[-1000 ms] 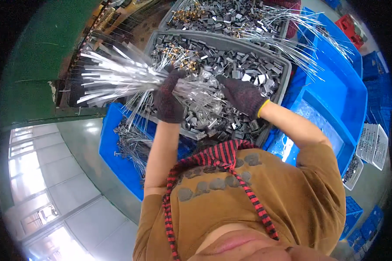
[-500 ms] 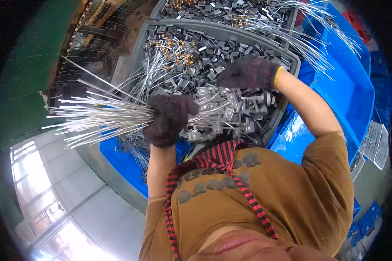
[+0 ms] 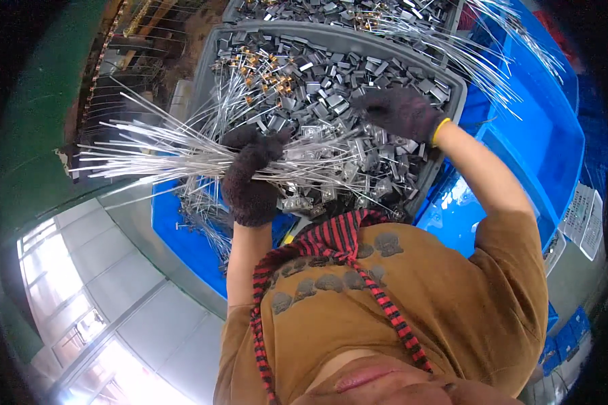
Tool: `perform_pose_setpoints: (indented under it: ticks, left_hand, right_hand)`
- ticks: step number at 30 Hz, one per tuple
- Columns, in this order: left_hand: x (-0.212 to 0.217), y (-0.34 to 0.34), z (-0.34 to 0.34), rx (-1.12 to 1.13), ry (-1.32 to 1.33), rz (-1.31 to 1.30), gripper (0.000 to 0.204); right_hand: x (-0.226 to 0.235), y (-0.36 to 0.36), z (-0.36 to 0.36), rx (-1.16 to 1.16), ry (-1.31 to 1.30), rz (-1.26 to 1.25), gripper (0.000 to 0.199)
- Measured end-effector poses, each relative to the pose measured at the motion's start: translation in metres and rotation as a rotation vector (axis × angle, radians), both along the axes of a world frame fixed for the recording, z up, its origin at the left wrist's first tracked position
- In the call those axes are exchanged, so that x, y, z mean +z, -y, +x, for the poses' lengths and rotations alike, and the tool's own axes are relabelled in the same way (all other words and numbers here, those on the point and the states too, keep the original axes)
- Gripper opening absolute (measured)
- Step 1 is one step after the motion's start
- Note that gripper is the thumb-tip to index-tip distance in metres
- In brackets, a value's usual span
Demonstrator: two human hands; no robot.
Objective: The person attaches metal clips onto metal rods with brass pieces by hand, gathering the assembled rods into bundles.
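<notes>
My left hand point(image 3: 253, 179), in a dark knit glove, is closed round a bundle of thin silvery metal rods point(image 3: 148, 155). Their bare ends fan out to the left. On the right the rods carry clear and metallic end pieces point(image 3: 365, 158), which lie over the grey bin point(image 3: 463, 101). My right hand point(image 3: 402, 115), gloved with a yellow cuff, hovers above the bin's right half, apart from the bundle. Its fingers point left, loosely extended, with nothing visible in them. Below it lie many small dark metal blocks point(image 3: 334, 101).
Rods with brass-coloured ends point(image 3: 267, 71) lie in the bin's left part. Behind is a second bin of blocks point(image 3: 317, 10), with more rods point(image 3: 479, 71) sticking out rightward. Blue trays point(image 3: 534, 128) stand at the right. Another blue tray point(image 3: 172, 229) sits at lower left. A rack with wires point(image 3: 115, 101) stands far left.
My left hand's grip has shifted and its fingers have lifted somewhat; the rods now spread more loosely to the right. My right hand has moved slightly right.
</notes>
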State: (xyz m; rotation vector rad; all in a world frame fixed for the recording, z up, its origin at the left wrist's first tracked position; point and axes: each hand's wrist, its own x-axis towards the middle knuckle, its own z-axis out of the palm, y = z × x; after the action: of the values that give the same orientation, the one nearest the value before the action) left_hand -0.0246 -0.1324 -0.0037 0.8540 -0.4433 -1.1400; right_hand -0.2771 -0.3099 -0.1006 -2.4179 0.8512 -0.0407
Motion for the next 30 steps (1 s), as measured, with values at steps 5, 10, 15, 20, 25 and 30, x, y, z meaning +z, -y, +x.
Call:
perform_pose_setpoints:
  ticks: [5, 10, 15, 20, 25, 30]
  left_hand:
    - [-0.018, -0.016, 0.001, 0.088, 0.594, 0.139, 0.015]
    - [-0.031, -0.004, 0.006, -0.103, 0.970, -0.011, 0.010]
    - [-0.021, 0.008, -0.003, 0.030, 0.050, 0.036, 0.015]
    - [0.014, -0.006, 0.001, 0.046, 0.302, -0.243, 0.033]
    - [0.019, 0.000, -0.026, 0.137, 0.803, -0.263, 0.017]
    - [-0.032, 0.004, 0.014, -0.041, 0.171, -0.175, 0.016]
  right_hand:
    - [0.011, -0.016, -0.049, -0.237, 0.342, 0.141, 0.031]
    - [0.011, -0.058, -0.057, -0.226, 0.162, 0.105, 0.026]
    - [0.021, -0.054, -0.059, -0.486, 0.329, 0.438, 0.036]
    - [0.010, -0.039, -0.062, -0.266, 0.549, 0.103, 0.048]
    - [0.005, -0.070, 0.040, -0.237, 0.359, -0.301, 0.051]
    - [-0.002, -0.092, 0.019, -0.272, 0.747, 0.460, 0.054]
